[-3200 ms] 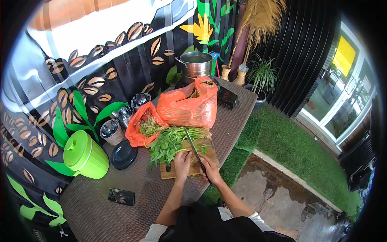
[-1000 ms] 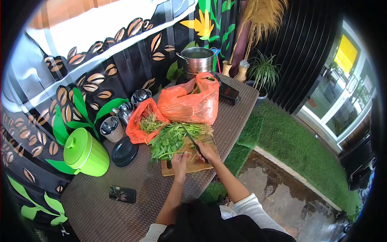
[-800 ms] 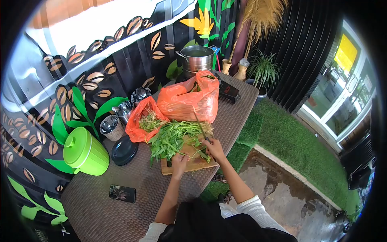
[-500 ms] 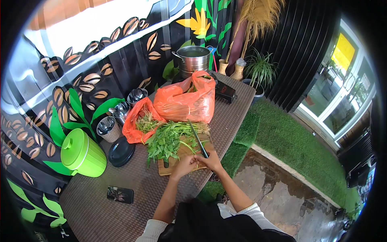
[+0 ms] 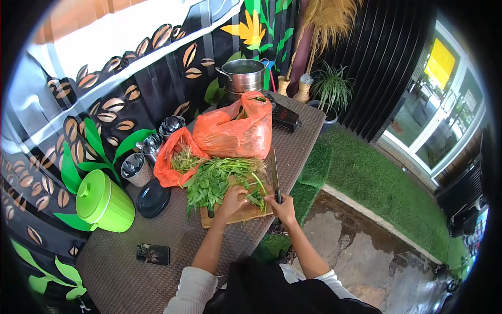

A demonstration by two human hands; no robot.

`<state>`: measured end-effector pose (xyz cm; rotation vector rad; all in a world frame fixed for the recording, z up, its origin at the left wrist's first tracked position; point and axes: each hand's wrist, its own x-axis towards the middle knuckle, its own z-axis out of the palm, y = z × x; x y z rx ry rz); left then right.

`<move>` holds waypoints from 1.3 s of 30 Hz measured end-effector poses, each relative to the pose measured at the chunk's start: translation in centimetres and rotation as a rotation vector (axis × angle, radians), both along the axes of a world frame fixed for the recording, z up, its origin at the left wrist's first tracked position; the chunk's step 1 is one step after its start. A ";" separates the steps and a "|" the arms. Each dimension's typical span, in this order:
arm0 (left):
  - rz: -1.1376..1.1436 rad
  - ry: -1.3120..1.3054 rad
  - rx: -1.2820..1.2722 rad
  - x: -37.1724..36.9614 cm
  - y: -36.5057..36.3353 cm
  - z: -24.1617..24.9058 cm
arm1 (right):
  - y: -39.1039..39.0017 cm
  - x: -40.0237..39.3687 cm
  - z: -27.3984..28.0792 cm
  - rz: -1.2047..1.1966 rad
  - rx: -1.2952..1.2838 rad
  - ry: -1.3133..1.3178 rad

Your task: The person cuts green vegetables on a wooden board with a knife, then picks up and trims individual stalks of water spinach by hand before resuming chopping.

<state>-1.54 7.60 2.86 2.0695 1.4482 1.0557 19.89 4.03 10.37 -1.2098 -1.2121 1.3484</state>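
Observation:
My right hand (image 5: 284, 208) is closed round the black handle of a knife (image 5: 276, 170), its blade pointing away from me past the board's right side. A green stem (image 5: 258, 183) reaches down to the fingertips of that hand. Over the wooden cutting board (image 5: 235, 215), my left hand (image 5: 232, 202) has bent fingers with a gap at the thumb, and nothing shows in it. Small leafy pieces (image 5: 255, 200) lie between the hands. A bunch of leafy greens (image 5: 212, 180) covers the board's far left part, its stems running right.
Behind the greens stand a large orange plastic bag (image 5: 232, 131) and a smaller orange bag (image 5: 166, 166) of stems. A steel pot (image 5: 243, 78) is at the table's far end. Cutlery cups (image 5: 135, 170), a green jug (image 5: 104, 201), a black lid (image 5: 153, 199) and a phone (image 5: 153, 254) are leftward.
My hands, together before, have parted: the left moved left and farther in over the board, the right slightly right. The knife has swung upright and right, away from the greens.

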 end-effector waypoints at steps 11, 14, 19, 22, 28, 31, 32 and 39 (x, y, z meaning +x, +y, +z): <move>-0.058 -0.052 -0.049 -0.4 1.9 -0.9 | -1.3 1.7 -1.5 -0.009 -0.056 0.025; -0.016 -0.129 0.013 -0.1 1.8 -0.5 | -1.5 1.8 -1.6 -0.018 -0.064 0.047; 0.034 -0.184 -0.040 -0.9 2.4 0.5 | -1.6 1.9 -1.4 -0.032 -0.117 0.055; 0.070 -0.175 -0.032 -1.4 2.9 0.9 | -1.7 2.0 -1.4 -0.019 -0.123 0.058; 0.276 0.090 0.142 -1.1 2.1 1.3 | -1.6 1.8 -1.8 -0.013 -0.130 0.062; 0.241 0.080 0.183 -0.1 1.7 2.1 | -1.6 1.4 -1.7 -0.010 -0.131 0.061; 0.172 -0.008 0.134 0.2 1.7 1.9 | -1.7 1.2 -1.6 -0.010 -0.131 0.062; -0.002 -1.053 -0.280 5.6 -3.0 6.0 | -2.0 -0.1 -1.9 0.031 -0.127 0.066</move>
